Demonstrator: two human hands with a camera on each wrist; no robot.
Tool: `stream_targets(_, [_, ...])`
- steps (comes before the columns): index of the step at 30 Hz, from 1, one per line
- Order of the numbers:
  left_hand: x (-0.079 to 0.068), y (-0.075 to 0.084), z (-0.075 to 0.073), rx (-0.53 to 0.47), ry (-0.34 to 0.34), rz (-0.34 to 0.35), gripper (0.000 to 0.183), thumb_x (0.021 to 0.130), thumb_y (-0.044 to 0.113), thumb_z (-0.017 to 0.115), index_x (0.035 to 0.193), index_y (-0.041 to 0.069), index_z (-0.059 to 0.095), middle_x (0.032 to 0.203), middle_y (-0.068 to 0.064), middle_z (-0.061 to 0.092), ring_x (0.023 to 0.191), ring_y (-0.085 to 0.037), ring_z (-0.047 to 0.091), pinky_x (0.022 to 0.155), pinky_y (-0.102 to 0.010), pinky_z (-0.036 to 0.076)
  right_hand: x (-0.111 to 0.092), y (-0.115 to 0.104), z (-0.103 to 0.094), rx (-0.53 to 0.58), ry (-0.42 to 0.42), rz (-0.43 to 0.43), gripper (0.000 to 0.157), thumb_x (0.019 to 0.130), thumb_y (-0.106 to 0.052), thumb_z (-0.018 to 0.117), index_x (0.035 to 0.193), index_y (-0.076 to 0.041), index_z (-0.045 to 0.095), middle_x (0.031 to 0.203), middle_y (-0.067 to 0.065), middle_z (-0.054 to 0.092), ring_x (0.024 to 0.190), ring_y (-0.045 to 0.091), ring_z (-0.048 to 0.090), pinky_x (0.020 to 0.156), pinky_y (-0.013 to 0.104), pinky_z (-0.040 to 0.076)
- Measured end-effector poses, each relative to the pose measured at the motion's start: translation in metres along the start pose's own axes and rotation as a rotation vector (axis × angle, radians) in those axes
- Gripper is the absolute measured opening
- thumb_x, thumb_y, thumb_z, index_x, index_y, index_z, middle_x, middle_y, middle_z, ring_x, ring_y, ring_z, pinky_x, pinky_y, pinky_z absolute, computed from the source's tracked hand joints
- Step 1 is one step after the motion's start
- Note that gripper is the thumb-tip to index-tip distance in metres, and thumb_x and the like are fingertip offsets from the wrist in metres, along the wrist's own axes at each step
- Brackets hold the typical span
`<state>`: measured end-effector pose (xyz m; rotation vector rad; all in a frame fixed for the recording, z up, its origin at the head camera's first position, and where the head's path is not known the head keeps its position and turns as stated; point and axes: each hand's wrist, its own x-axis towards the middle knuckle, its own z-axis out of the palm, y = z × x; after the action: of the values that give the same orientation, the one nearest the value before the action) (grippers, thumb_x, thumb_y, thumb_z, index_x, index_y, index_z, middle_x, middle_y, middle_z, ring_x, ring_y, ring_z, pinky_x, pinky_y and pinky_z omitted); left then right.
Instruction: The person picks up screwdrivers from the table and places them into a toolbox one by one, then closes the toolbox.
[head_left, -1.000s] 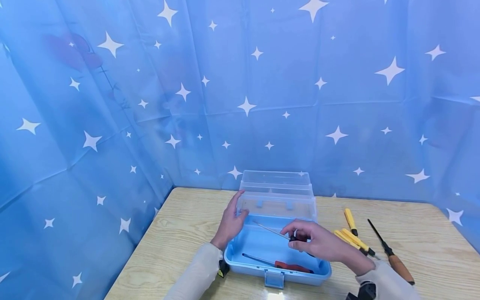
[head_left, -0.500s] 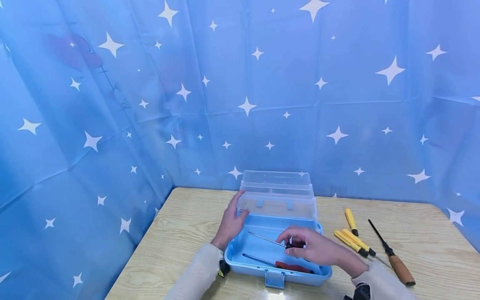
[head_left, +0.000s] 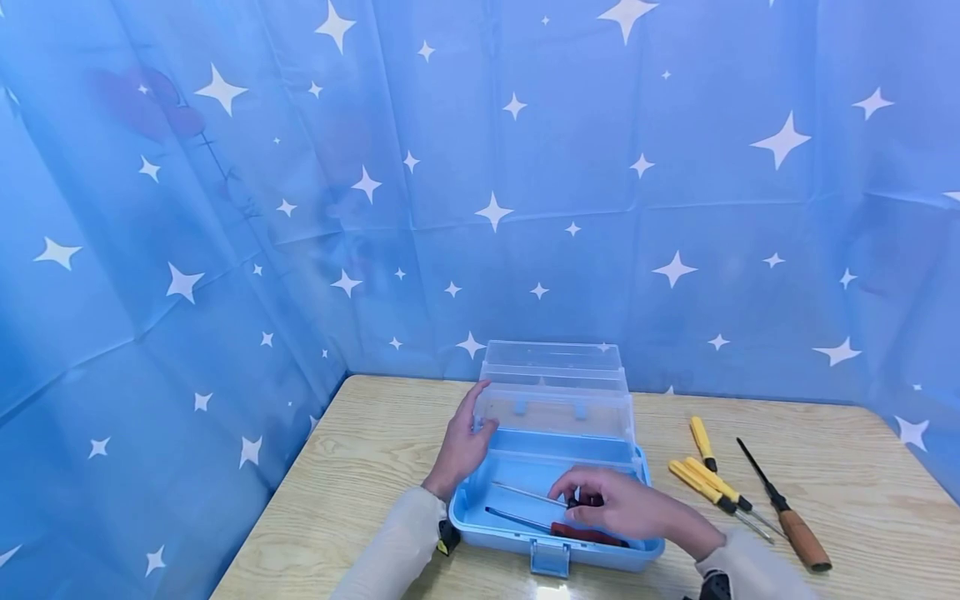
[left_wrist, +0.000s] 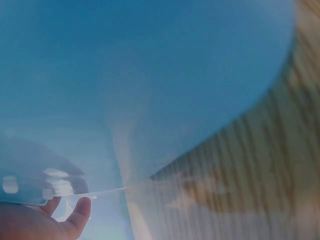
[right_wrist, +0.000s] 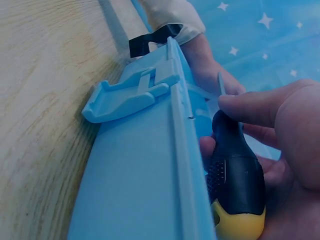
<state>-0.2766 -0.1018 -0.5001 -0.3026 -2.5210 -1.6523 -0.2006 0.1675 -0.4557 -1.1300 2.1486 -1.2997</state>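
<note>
A light-blue toolbox (head_left: 510, 540) stands on the table, its clear lid (head_left: 555, 408) tipped up at the back. My left hand (head_left: 459, 446) holds the lid's left edge between thumb and fingers. My right hand (head_left: 618, 502) reaches down inside the box and grips a screwdriver (right_wrist: 237, 185) by its black-and-yellow handle. Its thin metal shaft (head_left: 525, 492) points left, low over the box floor; in the head view most of the handle is hidden by the hand. Nearer the front wall, a red-handled screwdriver (head_left: 581, 532) lies in the box, roughly alongside that shaft.
Right of the box lie several yellow-handled screwdrivers (head_left: 701, 437) and a screwdriver with a brown wooden handle (head_left: 802, 537). The box's front latch (right_wrist: 130, 95) hangs open over the wooden table (head_left: 360, 450). Behind rises a blue star-patterned curtain (head_left: 420, 167).
My right hand has lowered the black-and-yellow screwdriver toward the box floor, slightly left and toward the front. My left hand stays at the lid.
</note>
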Motion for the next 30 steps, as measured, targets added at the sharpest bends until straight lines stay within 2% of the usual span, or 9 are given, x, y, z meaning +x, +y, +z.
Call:
stream_targets(6, [0.000,0.000,0.000,0.005,0.002,0.005,0.057,0.102,0.024,0.053,0.153,0.035,0.032,0.159,0.010,0.033,0.148,-0.025,0.030,0.116,-0.061,0.027,-0.001,0.007,0.003,0.002,-0.017,0.037,0.024,0.101,-0.017,0.055,0.124,-0.013,0.062,0.110,0.013,0.064,0.095,0.007,0.059,0.074,0.027,0.052])
stream_targets(19, [-0.001,0.001,-0.001,0.011,-0.004,0.002,0.057,0.102,0.025,0.053,0.153,0.037,0.032,0.159,0.011,0.032,0.148,-0.024,0.029,0.115,-0.062,0.027,0.003,0.014,0.007,0.006,-0.031,0.058,0.023,0.101,-0.016,0.056,0.121,-0.008,0.062,0.106,0.006,0.066,0.091,0.007,0.058,0.072,0.026,0.051])
stream_targets(26, [-0.001,0.001,-0.001,0.017,-0.004,0.002,0.057,0.102,0.024,0.052,0.151,0.044,0.031,0.159,0.011,0.032,0.148,-0.024,0.029,0.116,-0.062,0.026,0.006,0.017,0.009,-0.017,-0.031,0.085,0.022,0.100,-0.016,0.057,0.120,-0.010,0.063,0.104,0.003,0.066,0.088,0.005,0.058,0.072,0.026,0.050])
stream_targets(30, [-0.001,0.001,-0.001,0.012,-0.006,0.007,0.057,0.102,0.024,0.052,0.151,0.045,0.031,0.159,0.009,0.033,0.147,-0.024,0.031,0.116,-0.061,0.027,0.007,0.019,0.011,-0.025,-0.028,0.102,0.021,0.100,-0.016,0.058,0.119,-0.012,0.063,0.103,0.001,0.065,0.088,0.005,0.058,0.072,0.026,0.050])
